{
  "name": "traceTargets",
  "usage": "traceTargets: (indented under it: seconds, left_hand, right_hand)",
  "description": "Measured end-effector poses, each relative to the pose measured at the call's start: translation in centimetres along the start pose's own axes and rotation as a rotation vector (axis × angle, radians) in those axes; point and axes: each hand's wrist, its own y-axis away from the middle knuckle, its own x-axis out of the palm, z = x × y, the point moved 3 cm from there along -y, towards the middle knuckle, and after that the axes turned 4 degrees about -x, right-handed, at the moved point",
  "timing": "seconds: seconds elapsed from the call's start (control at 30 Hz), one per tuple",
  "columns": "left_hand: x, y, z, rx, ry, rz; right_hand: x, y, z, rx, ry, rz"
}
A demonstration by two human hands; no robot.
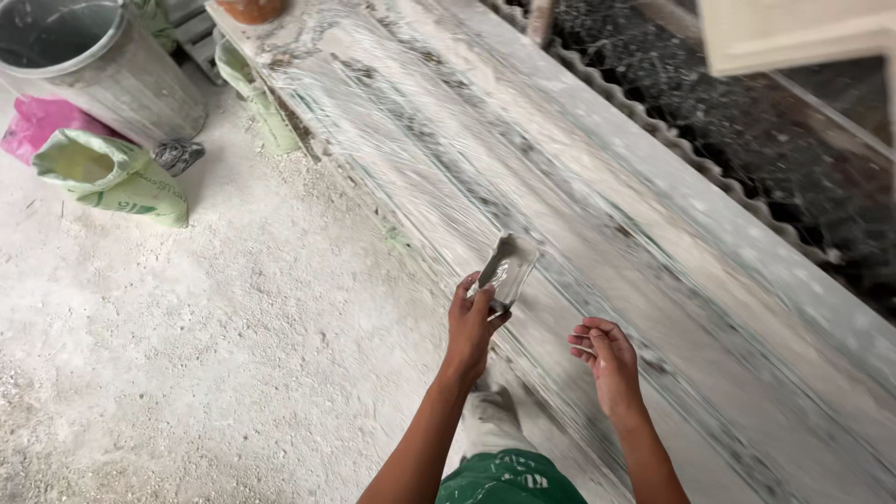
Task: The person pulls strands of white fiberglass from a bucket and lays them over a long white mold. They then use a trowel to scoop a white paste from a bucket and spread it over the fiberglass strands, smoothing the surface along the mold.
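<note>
Left hand grips small flat scraper-like tool, blade raised over plastic-wrapped stone slab; right hand loosely curled beside it, pinching something too small to tell; judgement: keep blade flat, light pressure, avoid tearing film; bucket, green sacks on dusty floor, well apart.

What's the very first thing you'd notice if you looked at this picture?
The long stone slab wrapped in shiny clear film stands out first, running slantwise from the top to the lower right. Over its near edge, the left hand holds up a small clear packet, and the right hand curls beside it. At the upper left, a grey bucket and a green sack sit on the dusty white floor.
</note>
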Motion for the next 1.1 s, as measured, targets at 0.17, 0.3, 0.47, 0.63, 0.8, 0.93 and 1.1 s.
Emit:
traceTargets:
  seconds: [0.17,0.3,0.47,0.63,0.8,0.93,1.1]
  left_hand:
    - [-8.7,-10.6,-9.0,-0.031,-0.077,-0.101]
    - [-13.9,-20.0,-20.2,0.048,-0.121,-0.139]
    - [-18.5,-30.3,-37.6,0.223,-0.151,-0.170]
    - [-24.2,-44.8,-56.2,0.411,-0.365,-0.193]
    - [-29.2,-60.1,-69.2,0.866,-1.208,-0.490]
    - [-30.4,-67.2,-72.5,0.949,-1.706,-0.307]
    - [-30.7,-70.9,-69.3,0.583,-2.127,0.018]
  right_hand:
    - [11.2,-11.3,-4.7,0.027,0.064,0.004]
    - [23.3,-20.5,-5.9,0.077,0.060,0.047]
    - [36.9,-28.7,-1.2,-0.007,0.042,0.238]
    - [45.7,-36.1,1.5,-0.155,0.120,0.211]
    - [53.1,-40.2,-0.9,-0.178,0.001,-0.002]
    - [59.6,-42.8,-1.4,-0.119,0.014,-0.126]
    - [64.7,-43.6,-1.1,-0.111,0.010,-0.204]
